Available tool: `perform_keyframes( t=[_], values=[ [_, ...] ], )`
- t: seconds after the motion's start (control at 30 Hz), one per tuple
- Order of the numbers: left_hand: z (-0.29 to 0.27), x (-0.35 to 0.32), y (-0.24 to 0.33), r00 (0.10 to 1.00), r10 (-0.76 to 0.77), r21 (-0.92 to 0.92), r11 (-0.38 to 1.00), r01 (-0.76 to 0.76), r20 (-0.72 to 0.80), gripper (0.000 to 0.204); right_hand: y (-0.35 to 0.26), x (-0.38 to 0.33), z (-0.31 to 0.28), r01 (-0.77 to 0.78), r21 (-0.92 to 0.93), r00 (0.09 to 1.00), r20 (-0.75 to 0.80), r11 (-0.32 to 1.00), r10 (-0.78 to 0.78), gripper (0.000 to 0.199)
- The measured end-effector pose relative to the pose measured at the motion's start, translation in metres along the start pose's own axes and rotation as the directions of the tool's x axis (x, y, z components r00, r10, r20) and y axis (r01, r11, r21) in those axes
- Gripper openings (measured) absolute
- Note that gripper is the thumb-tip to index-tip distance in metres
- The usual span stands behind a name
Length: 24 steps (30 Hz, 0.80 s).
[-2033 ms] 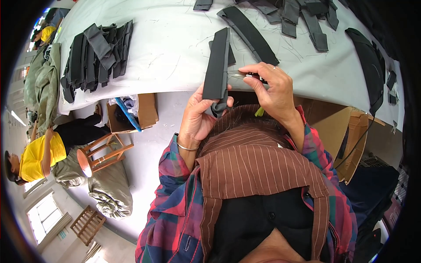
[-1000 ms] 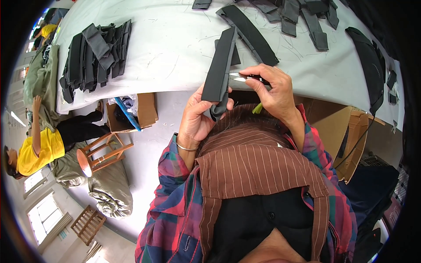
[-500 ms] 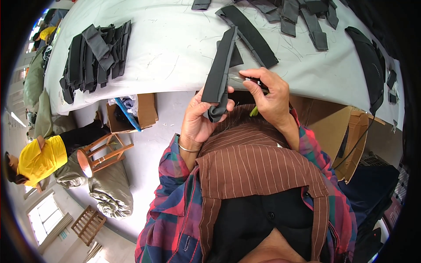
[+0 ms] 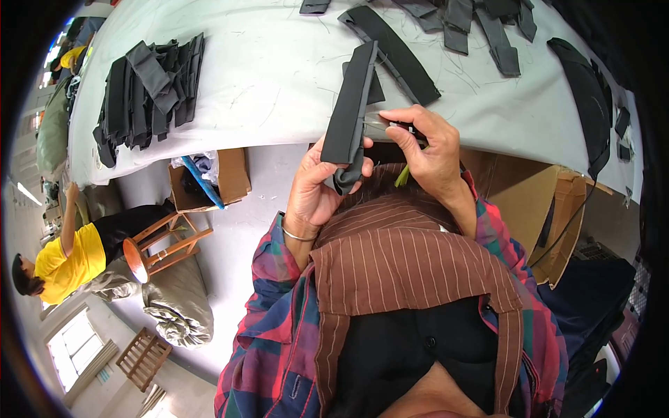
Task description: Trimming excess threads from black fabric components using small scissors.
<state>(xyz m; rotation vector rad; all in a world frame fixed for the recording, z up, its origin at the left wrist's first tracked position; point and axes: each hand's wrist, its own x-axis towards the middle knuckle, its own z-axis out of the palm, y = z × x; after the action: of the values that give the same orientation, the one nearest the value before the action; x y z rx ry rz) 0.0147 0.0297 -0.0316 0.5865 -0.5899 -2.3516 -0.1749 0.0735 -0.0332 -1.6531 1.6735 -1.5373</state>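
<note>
Above the near edge of the white-covered table (image 4: 265,87), a dark fabric strip (image 4: 348,108) is being gripped at its lower end by the left hand (image 4: 312,180), while small metal-tipped snips (image 4: 377,122) are being pinched in the right hand (image 4: 433,145), the tips being pointed at the strip's side edge. Whether cloth is being touched cannot quite be told; if the tips are being angled inward or the strip is being held slackly, fabric could be nicked or the left hand pricked.

A black fabric strip (image 4: 348,111) is being gripped by the left hand (image 4: 315,184), while thread snips (image 4: 411,129) are being held beside its edge by the right hand (image 4: 431,148).
</note>
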Motion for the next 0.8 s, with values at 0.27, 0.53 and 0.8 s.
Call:
perform_keyframes(
  t=[0.27,0.53,0.8],
  values=[
    [-0.0002,0.0023,0.0001,1.000,0.003,0.019,1.000,-0.003,-0.015,0.056,-0.0031,0.0048,-0.0046,0.083,-0.163,0.996,-0.013,0.983,-0.086,0.014],
    [-0.0009,0.0029,0.0010,1.000,0.001,0.070,0.998,0.001,-0.024,0.050,-0.0043,0.0057,-0.0066,0.096,-0.224,0.995,0.041,0.970,-0.089,0.014],
    [-0.0007,0.0047,-0.0007,0.999,-0.011,0.088,0.996,0.015,-0.050,0.048,0.0001,0.0060,-0.0047,0.116,-0.219,0.993,0.028,0.969,-0.113,0.012]
  ],
)
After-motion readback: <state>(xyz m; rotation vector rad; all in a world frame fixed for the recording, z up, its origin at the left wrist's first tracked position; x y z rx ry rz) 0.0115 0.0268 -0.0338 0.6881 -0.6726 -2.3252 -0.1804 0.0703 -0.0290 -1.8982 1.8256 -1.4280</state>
